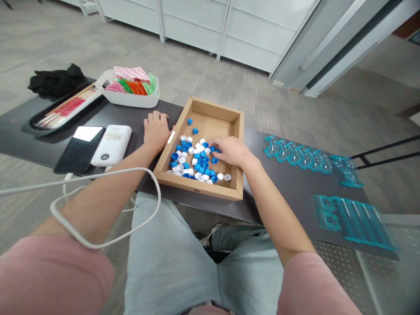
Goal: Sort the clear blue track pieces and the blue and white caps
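A shallow cardboard box [215,120] stands on the dark table, with many small blue and white hexagonal pieces [198,164] heaped mostly in its near left part. Two blue pieces lie apart toward the far side. My left hand [158,130] rests on the table against the box's left wall, fingers stretched out and thumb at the rim. Inside the box, over the right edge of the heap, is my right hand [231,149]. Its thumb and fingers are apart, with blue pieces right at the fingertips; I see none lifted.
Left of the box lie a white power bank [111,146], a black phone [79,148] and a looping white cable [159,197]. Behind them stand a white basket [131,99] of colourful strips and a black tray [36,127] with sticks. Teal plastic pieces [298,154] lie at right.
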`<state>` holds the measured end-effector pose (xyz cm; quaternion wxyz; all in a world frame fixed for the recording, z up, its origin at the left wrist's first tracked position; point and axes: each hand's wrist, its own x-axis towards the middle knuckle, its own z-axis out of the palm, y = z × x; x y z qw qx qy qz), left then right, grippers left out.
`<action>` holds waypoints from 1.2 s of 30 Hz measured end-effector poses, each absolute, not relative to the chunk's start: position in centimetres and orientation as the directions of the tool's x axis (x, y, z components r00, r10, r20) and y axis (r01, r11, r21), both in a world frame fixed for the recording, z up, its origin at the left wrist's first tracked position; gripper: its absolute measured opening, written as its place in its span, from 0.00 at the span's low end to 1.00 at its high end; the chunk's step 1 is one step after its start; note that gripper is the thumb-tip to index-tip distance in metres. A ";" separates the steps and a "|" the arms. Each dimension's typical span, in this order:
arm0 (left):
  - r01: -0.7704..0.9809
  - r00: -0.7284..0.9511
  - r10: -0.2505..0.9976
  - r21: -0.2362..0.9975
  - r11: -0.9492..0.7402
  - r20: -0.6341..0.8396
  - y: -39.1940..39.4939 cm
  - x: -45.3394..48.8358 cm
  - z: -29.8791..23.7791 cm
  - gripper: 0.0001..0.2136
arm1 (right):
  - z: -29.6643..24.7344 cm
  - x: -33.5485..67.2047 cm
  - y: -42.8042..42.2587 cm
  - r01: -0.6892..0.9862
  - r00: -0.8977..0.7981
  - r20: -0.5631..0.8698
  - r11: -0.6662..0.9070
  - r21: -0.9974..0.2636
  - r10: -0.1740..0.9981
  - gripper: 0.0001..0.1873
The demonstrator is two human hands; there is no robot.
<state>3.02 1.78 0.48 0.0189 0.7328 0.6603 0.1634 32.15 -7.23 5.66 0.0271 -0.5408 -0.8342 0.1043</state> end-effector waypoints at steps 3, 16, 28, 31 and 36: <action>0.964 0.073 0.976 0.237 -0.122 0.205 1.8 3.0 0.6 0.26 | 4.9 32.5 -7.4 0.854 -0.388 0.070 0.387 -0.347 0.919 0.10; 0.976 0.048 0.980 0.201 -0.087 0.193 1.6 3.0 1.0 0.27 | 1.9 37.2 -7.3 0.129 -0.012 0.448 0.446 -0.886 0.894 0.33; 0.976 0.028 0.993 0.209 -0.053 0.118 2.4 2.8 1.5 0.28 | -0.4 47.4 -19.6 0.572 0.212 0.434 0.249 -0.782 0.875 0.18; 0.977 0.005 0.991 0.210 -0.033 0.132 2.6 2.8 1.2 0.31 | -2.5 49.3 -22.4 0.662 0.256 0.347 0.098 -0.743 0.902 0.21; 0.968 -0.030 0.987 0.251 -0.011 0.157 2.6 3.1 1.1 0.32 | -4.0 49.9 -22.7 0.710 0.311 0.326 0.010 -0.705 0.893 0.22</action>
